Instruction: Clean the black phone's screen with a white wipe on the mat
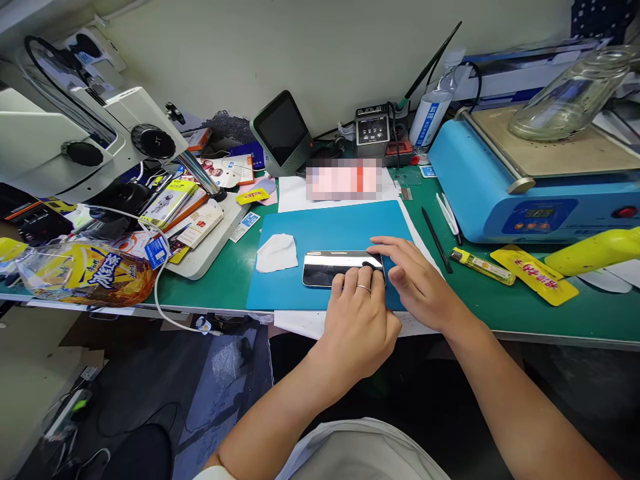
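A smartphone (320, 268) lies flat on a blue mat (345, 223), its glossy dark screen facing up with a bright reflection across it. My left hand (363, 320), with a ring on one finger, presses down on the phone's near right part, its fingers bent and held together. At the phone's right end, my right hand (417, 283) has its fingers stretched out over the far corner and the thumb apart from them. A crumpled white wipe (277, 253) rests on the mat left of the phone. What lies under my left fingertips is hidden.
A microscope arm (125, 133) and a drink bottle (90, 273) stand at left. A blue heating plate machine (500, 207) with a glass jar (570, 100) is at right. Black tweezers (437, 240), a yellow tube (483, 267) and a yellow packet (535, 275) lie nearer. Behind stands a small display (283, 133).
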The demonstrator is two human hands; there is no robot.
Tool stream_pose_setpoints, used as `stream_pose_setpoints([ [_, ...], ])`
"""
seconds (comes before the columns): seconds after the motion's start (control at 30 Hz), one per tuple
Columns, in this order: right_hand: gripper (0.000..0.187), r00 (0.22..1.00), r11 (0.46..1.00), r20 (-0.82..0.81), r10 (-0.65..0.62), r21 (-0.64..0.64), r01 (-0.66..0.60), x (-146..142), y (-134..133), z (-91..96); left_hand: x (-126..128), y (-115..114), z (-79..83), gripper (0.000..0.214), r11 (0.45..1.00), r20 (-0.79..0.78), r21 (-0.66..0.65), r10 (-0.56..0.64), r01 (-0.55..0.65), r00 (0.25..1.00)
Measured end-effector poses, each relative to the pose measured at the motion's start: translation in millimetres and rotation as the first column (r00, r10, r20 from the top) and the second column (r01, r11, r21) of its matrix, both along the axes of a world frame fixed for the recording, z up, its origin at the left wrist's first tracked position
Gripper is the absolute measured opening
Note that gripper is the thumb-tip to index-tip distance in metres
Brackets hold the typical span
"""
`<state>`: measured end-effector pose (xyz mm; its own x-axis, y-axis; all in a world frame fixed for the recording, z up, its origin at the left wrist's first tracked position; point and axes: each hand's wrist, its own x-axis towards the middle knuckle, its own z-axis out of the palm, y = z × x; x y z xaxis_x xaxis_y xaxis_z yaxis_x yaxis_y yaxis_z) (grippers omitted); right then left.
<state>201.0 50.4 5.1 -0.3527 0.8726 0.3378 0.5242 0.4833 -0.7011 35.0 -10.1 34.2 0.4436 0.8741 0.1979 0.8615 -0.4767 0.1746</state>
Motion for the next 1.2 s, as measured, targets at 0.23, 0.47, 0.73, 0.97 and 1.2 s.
stream_pose_setpoints([
  [0.23, 0.077, 1.0, 1.0, -0.01, -0.007, -0.001, 0.006, 0, -1, 2.1, -34, 9, -1.2, 0.037, 0.99, -0.058, 0.008, 0.14, -0.139, 0.989],
  [0.47, 0.079, 1.0, 1.0, 0.022, -0.009, 0.027, 0.009, 0, -1, -0.3, -42, -1, -1.4, 0.044, 0.99, -0.046, -0.018, 0.139, -0.14, 0.989],
  [0.73, 0.076, 0.999, 1.0, 0.041, -0.016, 0.027, 0.015, 1, -1, -0.8, -45, 11, -4.2, 0.042, 0.984, -0.055, 0.002, 0.178, -0.179, 0.982],
  [0.97, 0.075, 0.999, 0.999, 0.045, -0.017, 0.035, 0.015, 0, 0, -0.9, -40, 13, -1.1, 0.037, 0.986, -0.055, 0.004, 0.169, -0.169, 0.984],
  [1.2, 0.076, 0.999, 0.999, 0.048, -0.011, 0.038, 0.009, -1, 1, 0.0, -27, 12, -0.8, 0.035, 0.993, -0.023, -0.005, 0.114, -0.114, 0.993],
])
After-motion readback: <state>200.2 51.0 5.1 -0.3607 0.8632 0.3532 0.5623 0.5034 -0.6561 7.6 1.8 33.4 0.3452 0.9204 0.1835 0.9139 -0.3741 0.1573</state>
